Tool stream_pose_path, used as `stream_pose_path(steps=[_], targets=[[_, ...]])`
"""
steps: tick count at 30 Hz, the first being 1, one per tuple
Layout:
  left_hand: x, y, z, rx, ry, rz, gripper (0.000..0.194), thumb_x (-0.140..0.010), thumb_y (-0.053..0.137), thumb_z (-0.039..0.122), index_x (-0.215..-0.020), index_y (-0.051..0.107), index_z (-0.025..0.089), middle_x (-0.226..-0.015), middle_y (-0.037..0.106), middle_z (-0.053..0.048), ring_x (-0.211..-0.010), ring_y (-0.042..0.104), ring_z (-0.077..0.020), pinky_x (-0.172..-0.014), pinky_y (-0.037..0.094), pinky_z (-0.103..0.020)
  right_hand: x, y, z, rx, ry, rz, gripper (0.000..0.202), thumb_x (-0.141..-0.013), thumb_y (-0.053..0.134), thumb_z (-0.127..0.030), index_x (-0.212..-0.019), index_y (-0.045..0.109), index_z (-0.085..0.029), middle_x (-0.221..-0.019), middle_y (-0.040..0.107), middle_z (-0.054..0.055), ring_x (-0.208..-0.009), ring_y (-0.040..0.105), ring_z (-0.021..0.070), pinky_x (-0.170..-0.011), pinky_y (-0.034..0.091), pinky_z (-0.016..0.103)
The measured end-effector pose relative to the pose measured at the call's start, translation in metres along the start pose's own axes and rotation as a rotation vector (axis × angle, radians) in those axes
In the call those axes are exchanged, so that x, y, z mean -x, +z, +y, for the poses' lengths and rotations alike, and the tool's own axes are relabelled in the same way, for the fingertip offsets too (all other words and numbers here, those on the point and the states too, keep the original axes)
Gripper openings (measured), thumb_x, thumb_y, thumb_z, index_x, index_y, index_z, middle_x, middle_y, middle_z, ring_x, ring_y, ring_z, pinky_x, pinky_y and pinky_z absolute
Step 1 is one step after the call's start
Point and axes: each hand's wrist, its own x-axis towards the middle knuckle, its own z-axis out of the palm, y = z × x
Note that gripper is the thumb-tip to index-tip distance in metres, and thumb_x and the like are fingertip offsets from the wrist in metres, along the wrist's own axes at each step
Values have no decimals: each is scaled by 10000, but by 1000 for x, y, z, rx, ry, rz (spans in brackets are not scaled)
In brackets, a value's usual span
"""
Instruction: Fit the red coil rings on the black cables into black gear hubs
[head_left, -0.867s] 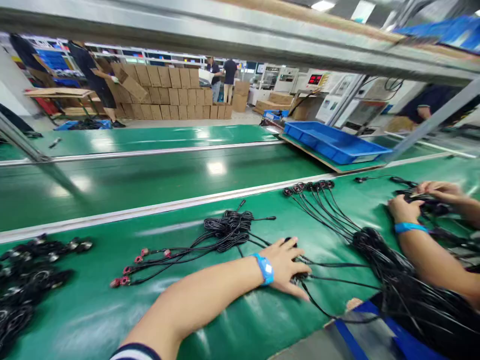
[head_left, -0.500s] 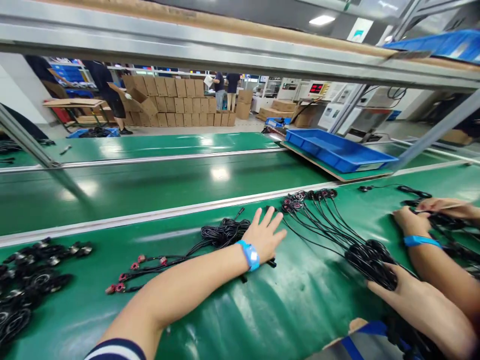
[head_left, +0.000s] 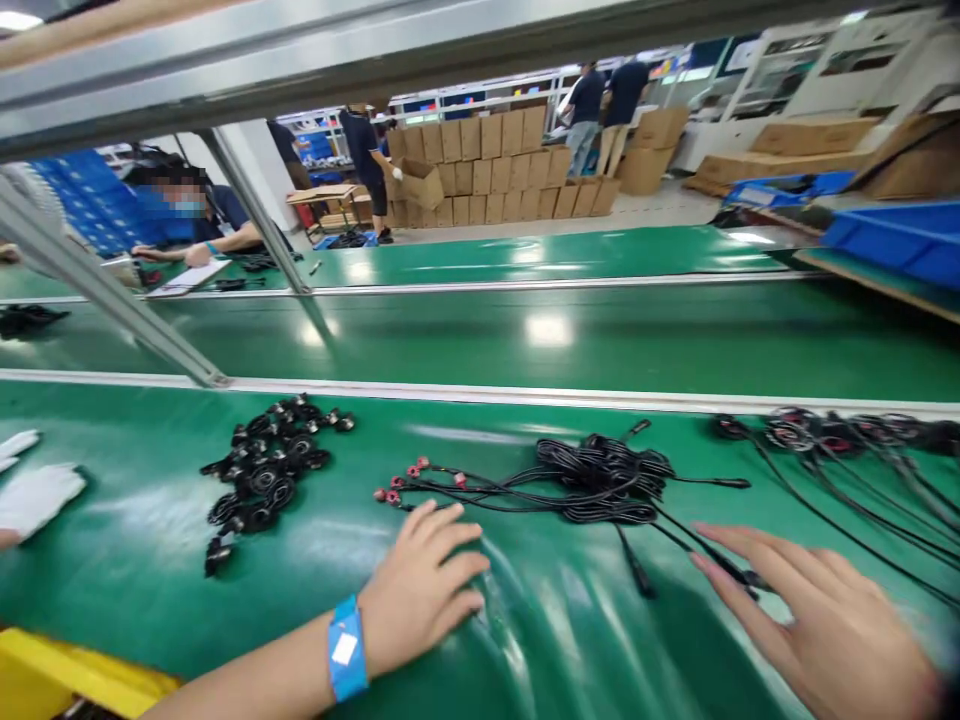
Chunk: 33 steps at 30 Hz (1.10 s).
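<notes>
My left hand (head_left: 431, 585), with a blue wristband (head_left: 346, 648), hovers palm down over the green work surface, fingers spread and holding nothing. Just beyond its fingertips lie the red-ringed connectors (head_left: 394, 490) of a bundle of black cables (head_left: 600, 475), whose coils lie further right. My right hand (head_left: 825, 620) is open, thumb and fingers apart, beside the cables' loose black plug ends. Whether its fingers touch one of those plugs I cannot tell. Left of my left hand rests a pile of black round connectors with short cables (head_left: 266, 465).
More cables with round heads (head_left: 795, 430) lie at right. At the left edge is another person's white-gloved hand (head_left: 41, 500), with a yellow bin (head_left: 82, 675) below. A metal post (head_left: 142, 310) rises from a white rail (head_left: 465, 392). A blue tray (head_left: 900, 240) stands far right.
The view has swung left. My left hand has moved from the coiled cables toward their red-ringed ends. My right hand has let go of the other coiled bundle and come over beside these cables.
</notes>
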Motion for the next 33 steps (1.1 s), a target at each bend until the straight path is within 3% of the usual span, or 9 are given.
stream_pose_path(steps=[3, 7, 11, 14, 19, 21, 23, 27, 33], targets=[[0, -19, -31, -25, -200, 98, 207, -1014, 491, 293, -1157, 633, 247, -1217, 677, -47, -1221, 556, -241, -1061, 396, -468, -42, 21, -45, -125, -117, -8, 297, -1001, 483, -456, -1120, 667, -256, -986, 721, 19, -802, 600, 205, -750, 435, 359], [-32, -18, -61, -52, -216, 66, 227, -1035, 454, 297, -1127, 651, 231, -1107, 700, -47, -1069, 592, -201, -954, 423, -392, -71, 33, -71, -158, -119, -40, 191, -981, 544, -381, -1110, 673, -323, -1040, 723, -40, -797, 589, 176, -740, 424, 335], [-66, 0, -79, -35, -77, -64, 127, -963, 606, 306, -1042, 682, 244, -1064, 709, -27, -1039, 583, -219, -919, 403, -387, -73, 26, -49, -50, 111, 63, 235, -976, 481, -289, -1121, 665, -265, -1021, 714, 42, -821, 579, 226, -786, 433, 385], [-77, 6, -87, -29, 7, -130, 69, -918, 658, 259, -975, 667, 221, -1042, 706, -29, -1043, 583, -223, -932, 395, -381, -67, 23, -19, -14, 224, -15, 319, -920, 447, -250, -1177, 635, -250, -1036, 708, 64, -773, 574, 235, -720, 453, 382], [-76, -1, -93, -56, 19, -164, 82, -852, 573, 116, -862, 593, 195, -811, 630, -14, -816, 581, -188, -867, 433, -346, -59, 36, 3, -93, 253, -252, 487, -857, 483, -327, -1332, 554, -243, -993, 697, 70, -752, 610, 222, -640, 485, 341], [-75, -4, -94, -75, 10, -162, 155, -826, 514, 65, -867, 581, 199, -840, 600, -17, -774, 564, -178, -816, 449, -324, -59, 40, 2, -113, 252, -318, 495, -879, 494, -352, -1362, 541, -253, -850, 671, 48, -728, 606, 219, -646, 489, 344], [-75, -5, -95, -98, -5, -155, 230, -800, 467, 26, -897, 580, 201, -897, 577, -26, -749, 553, -171, -742, 452, -301, -61, 41, -1, -131, 234, -358, 480, -901, 509, -393, -1364, 538, -273, -932, 680, 52, -800, 617, 229, -714, 504, 372], [-78, -9, -97, -153, -19, -140, 232, -809, 457, 37, -901, 585, 207, -942, 546, -24, -661, 515, -146, -621, 416, -277, -62, 47, -2, -134, 221, -362, 606, -901, 551, -586, -1392, 494, -235, -1204, 646, 108, -974, 617, 274, -789, 510, 406], [-67, -35, -79, -283, 8, -94, 160, -940, 466, 126, -877, 594, 200, -913, 582, -37, -707, 533, -167, -657, 387, -305, -57, 53, 7, -8, 221, -271, 574, -872, 552, -665, -1203, 606, -198, -917, 663, 98, -797, 600, 268, -673, 465, 382]])
